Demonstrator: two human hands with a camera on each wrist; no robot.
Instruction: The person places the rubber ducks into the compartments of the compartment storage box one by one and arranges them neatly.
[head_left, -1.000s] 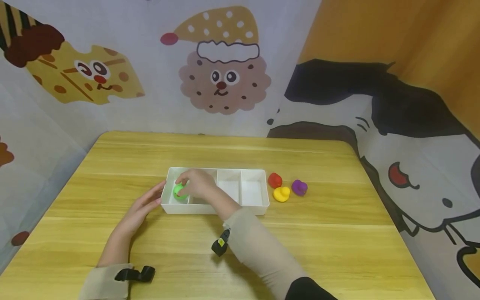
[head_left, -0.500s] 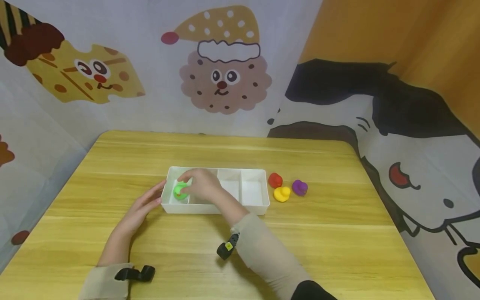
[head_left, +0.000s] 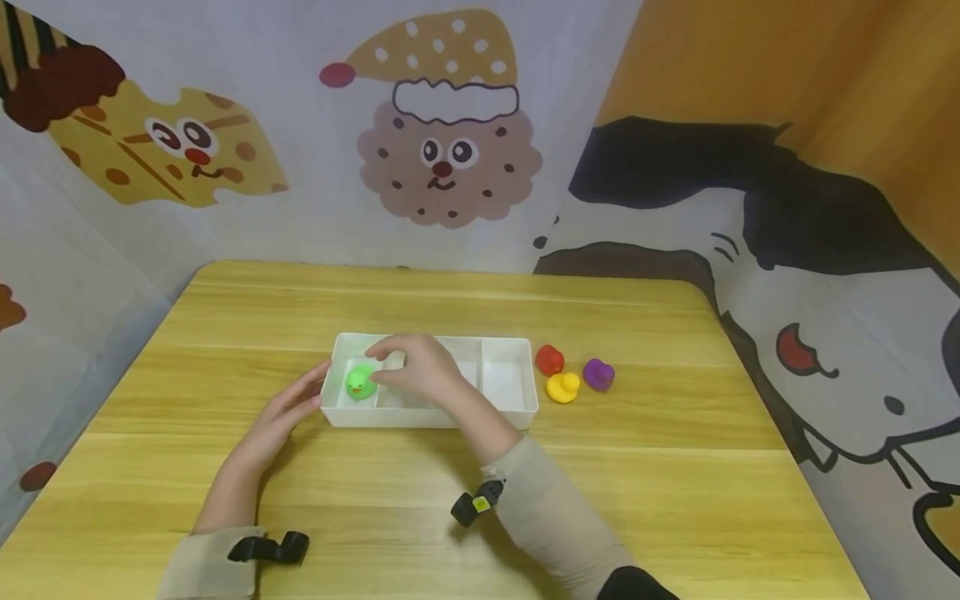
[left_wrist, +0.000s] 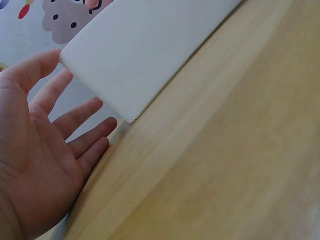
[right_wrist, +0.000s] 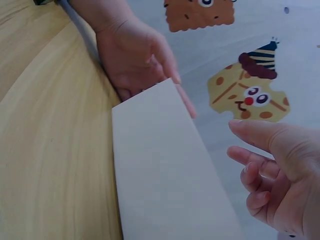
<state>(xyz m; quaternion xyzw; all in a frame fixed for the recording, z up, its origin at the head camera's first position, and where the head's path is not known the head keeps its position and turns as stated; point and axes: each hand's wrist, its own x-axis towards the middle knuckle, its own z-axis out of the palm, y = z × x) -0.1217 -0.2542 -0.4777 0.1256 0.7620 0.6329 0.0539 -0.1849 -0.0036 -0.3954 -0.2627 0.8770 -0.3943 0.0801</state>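
A white divided box (head_left: 510,375) stands on the table with a green rubber duck (head_left: 360,382) in its leftmost compartment. My right hand (head_left: 422,367) hovers over the box just right of the duck, thumb and fingers apart and holding nothing. In the right wrist view that right hand (right_wrist: 285,175) shows a gap between thumb and fingers above the box's rim. My left hand (head_left: 279,417) rests against the box's left end. The left wrist view shows the left hand's fingers (left_wrist: 80,117) spread, with fingertips touching the box's end wall (left_wrist: 125,60).
Right of the box lie a red rubber duck (head_left: 550,360), a yellow rubber duck (head_left: 562,387) and a purple rubber duck (head_left: 598,375). The wooden table (head_left: 660,500) has a printed curtain (head_left: 285,233) behind it.
My right hand has let go of the green duck and drawn back to the right, leaving the duck in the left compartment. The left hand stays at the box's end.
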